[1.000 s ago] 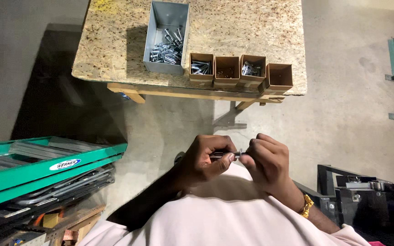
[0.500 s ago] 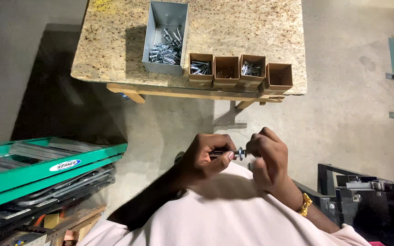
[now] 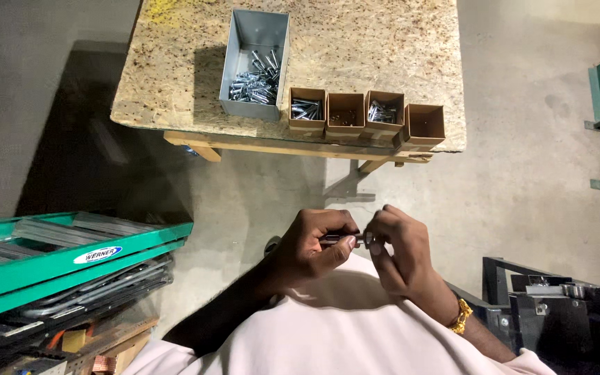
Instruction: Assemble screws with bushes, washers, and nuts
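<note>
Between the earlier frames and this one, my right hand (image 3: 398,251) closed back in on the bolt's end, where half a second before its fingers had lifted slightly away; my left hand (image 3: 312,244) had not shifted.

Head view. Both hands worked close to my chest, above the concrete floor (image 3: 522,187) and well apart from the stone-topped table (image 3: 355,42). My left hand was curled tight around a small metal bolt (image 3: 345,239), shank level. My right hand's fingertips (image 3: 376,243) were pinched narrowly on a small fitting at the bolt's tip; whether nut or washer I could not tell. I judged the step to be threading a fastener onto the bolt, and that the next move called for steady turns with the shank held true.

On the table stood a grey metal bin (image 3: 255,35) of bolts and four small brown boxes (image 3: 367,111) in a row. A green ladder (image 3: 71,253) lay at my left.
</note>
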